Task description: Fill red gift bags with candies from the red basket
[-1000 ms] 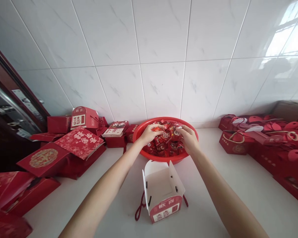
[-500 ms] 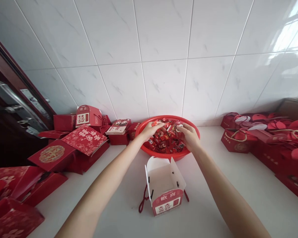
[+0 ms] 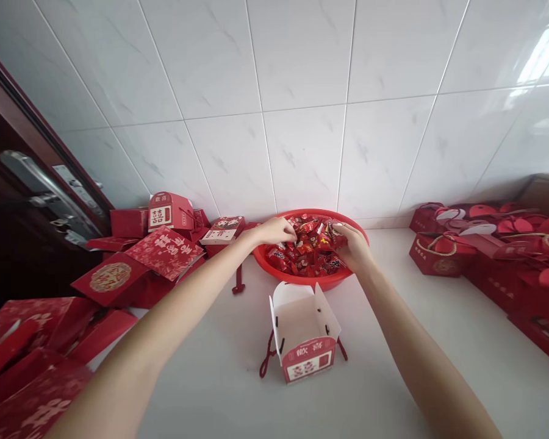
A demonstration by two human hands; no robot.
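A red plastic basket (image 3: 302, 282) full of wrapped candies (image 3: 308, 247) stands against the wall. My left hand (image 3: 274, 231) is over its left side, fingers bent down and closed near the candies; what they hold, if anything, is hidden. On the right side of the basket, my right hand (image 3: 354, 247) has its fingers curled round a wrapped candy, partly covered by the hand. Between my forearms a small red-and-white gift box (image 3: 307, 360) stands open at the top, its white inside showing no contents. Dark red cords hang at its sides.
Red folded boxes (image 3: 114, 277) pile up along the left, near a dark door with a metal handle (image 3: 41, 177). Many red boxes with cord handles (image 3: 443, 256) stand in rows on the right. A dark red strip (image 3: 238, 283) lies left of the basket. White wall tiles rise behind.
My left hand has shifted slightly left, and the orange-red wrapper seen at its fingers is out of sight. The left forearm has swung left, uncovering the dark red strip. My right hand stays at the basket.
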